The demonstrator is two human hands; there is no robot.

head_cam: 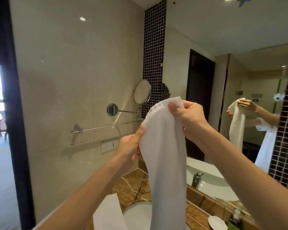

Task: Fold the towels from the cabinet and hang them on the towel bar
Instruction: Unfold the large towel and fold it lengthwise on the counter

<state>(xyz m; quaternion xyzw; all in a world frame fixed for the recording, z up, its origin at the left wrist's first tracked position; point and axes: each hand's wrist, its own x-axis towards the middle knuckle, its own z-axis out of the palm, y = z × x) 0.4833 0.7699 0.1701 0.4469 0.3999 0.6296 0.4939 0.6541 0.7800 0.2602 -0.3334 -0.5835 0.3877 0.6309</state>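
A long white towel (166, 156) hangs in front of me over the sink counter. My right hand (188, 117) pinches its upper corner, thumb on the cloth. My left hand (131, 146) grips the top edge lower down on the left. The chrome towel bar (106, 126) runs along the beige wall behind and left of my hands, with nothing on it. Another white towel (108, 213) lies on the counter at the bottom, partly hidden by my left arm.
A round swing-arm mirror (142, 92) juts from the wall just above the bar's right end. Below are a marble counter (130, 188), a white basin (138, 214) and a white dish (217, 223). A large wall mirror (239, 63) fills the right. A dark door frame (12, 113) stands left.
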